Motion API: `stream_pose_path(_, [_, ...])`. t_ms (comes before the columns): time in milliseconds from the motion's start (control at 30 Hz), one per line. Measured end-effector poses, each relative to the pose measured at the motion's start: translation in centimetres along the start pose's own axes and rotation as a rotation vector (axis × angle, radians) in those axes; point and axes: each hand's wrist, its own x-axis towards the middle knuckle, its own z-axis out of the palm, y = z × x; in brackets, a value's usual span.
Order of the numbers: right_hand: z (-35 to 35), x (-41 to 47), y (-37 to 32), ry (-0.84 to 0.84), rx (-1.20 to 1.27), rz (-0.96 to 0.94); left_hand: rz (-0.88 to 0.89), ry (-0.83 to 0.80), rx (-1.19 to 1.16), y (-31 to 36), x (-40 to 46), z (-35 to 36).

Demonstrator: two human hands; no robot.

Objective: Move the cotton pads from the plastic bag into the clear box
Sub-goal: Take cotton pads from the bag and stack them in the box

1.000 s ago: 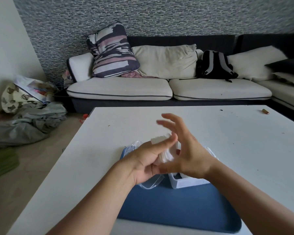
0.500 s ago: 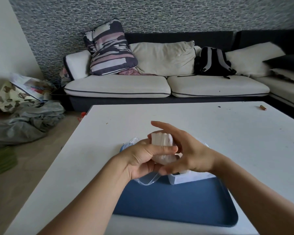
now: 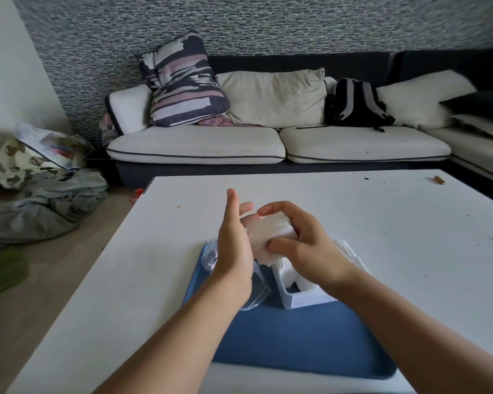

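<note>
A stack of white cotton pads (image 3: 268, 237) is held above the blue tray (image 3: 310, 342). My right hand (image 3: 302, 243) grips the stack with thumb below and fingers curled over the top. My left hand (image 3: 235, 243) stands on edge with straight fingers, its palm against the stack's left side. The clear box (image 3: 299, 291) sits on the tray under my right wrist, with white pads inside. The crumpled clear plastic bag (image 3: 254, 285) lies on the tray left of the box, partly hidden behind my left hand.
The tray lies on a white table (image 3: 396, 237). A small brown object (image 3: 439, 180) lies near the table's far right edge. Beyond the table stands a sofa (image 3: 268, 143) with cushions and a black backpack (image 3: 356, 105). Clothes and bags (image 3: 40, 189) lie on the floor at left.
My left hand has let go of the stack and straightened its fingers against its side. My right hand has closed its fingers over the pads from the right.
</note>
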Motion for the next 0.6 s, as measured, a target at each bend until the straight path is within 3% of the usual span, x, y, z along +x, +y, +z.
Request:
stream_pose_path(200, [2.0,-0.6,0.3,-0.025,-0.024,-0.019,-0.149,0.027,-0.256,0.1,0.2,0.2])
stream_pose_path(467, [2.9,0.1,0.8,0.439,-0.386,-0.172,-0.284,-0.025,-0.322,-0.7,-1.2,1.5])
stream_pose_path(600, [3.1,0.0,0.3,0.451,-0.379,-0.181,-0.206,-0.129,-0.312,-1.3,-1.4,2.4])
